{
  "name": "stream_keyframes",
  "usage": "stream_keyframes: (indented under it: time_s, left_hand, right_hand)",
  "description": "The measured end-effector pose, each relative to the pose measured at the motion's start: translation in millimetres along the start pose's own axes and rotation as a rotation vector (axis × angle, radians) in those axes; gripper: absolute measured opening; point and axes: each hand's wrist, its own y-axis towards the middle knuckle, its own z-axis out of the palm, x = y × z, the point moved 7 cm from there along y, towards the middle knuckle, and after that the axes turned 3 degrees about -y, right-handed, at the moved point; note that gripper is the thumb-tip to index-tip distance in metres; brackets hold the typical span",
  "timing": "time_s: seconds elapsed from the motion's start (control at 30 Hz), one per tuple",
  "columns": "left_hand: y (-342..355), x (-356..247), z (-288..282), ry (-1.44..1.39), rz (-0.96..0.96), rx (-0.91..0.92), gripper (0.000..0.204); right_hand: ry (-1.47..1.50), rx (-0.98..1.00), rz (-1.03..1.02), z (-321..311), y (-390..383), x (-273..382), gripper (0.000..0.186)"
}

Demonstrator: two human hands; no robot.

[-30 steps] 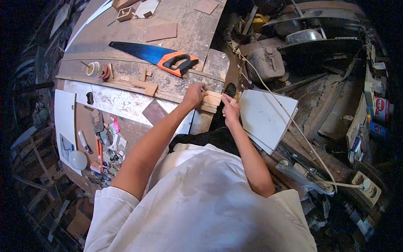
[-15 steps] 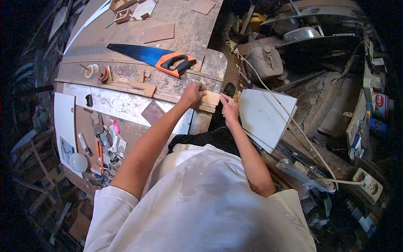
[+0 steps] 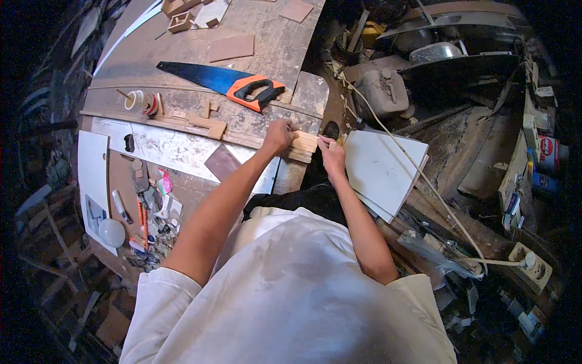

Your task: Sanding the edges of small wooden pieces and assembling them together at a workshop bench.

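Several pale wooden strips lie side by side at the bench's near right corner. My left hand is closed over their left part, fingers curled round the wood. At their right end my right hand has its fingers pinched together, the tips touching or very near the strip ends. Anything between those fingers is too small to make out. Beyond my hands a handsaw with a blue blade and an orange and black handle lies flat on the workbench.
On the bench stand a glue pot with a stick in it, wood scraps and a small wooden box. White panels lean at my right, crossed by a cable running to a socket block. Clutter covers the left.
Both hands stay at the strips in nearly the same pose. The whole view has shifted very slightly; nothing else has visibly moved.
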Motion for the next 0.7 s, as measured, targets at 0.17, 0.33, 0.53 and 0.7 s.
stream_keyframes:
  time_s: [0.17, 0.33, 0.53, 0.7]
  left_hand:
    - [-2, 18, 3, -0.177, -0.188, 0.057, 0.023]
    - [0, 1, -3, -0.118, -0.116, 0.107, 0.023]
    - [22, 0, 3, 0.126, 0.084, 0.322, 0.028]
    - [24, 14, -1, 0.037, 0.142, 0.525, 0.041]
  right_hand:
    - [-0.485, -0.120, -0.460, 4, -18, 51, 0.029]
    - [-0.614, 0.094, -0.509, 22, -32, 72, 0.040]
    - [-0.613, 0.202, -0.564, 26, -21, 72, 0.041]
    - [-0.629, 0.205, -0.559, 30, -22, 74, 0.041]
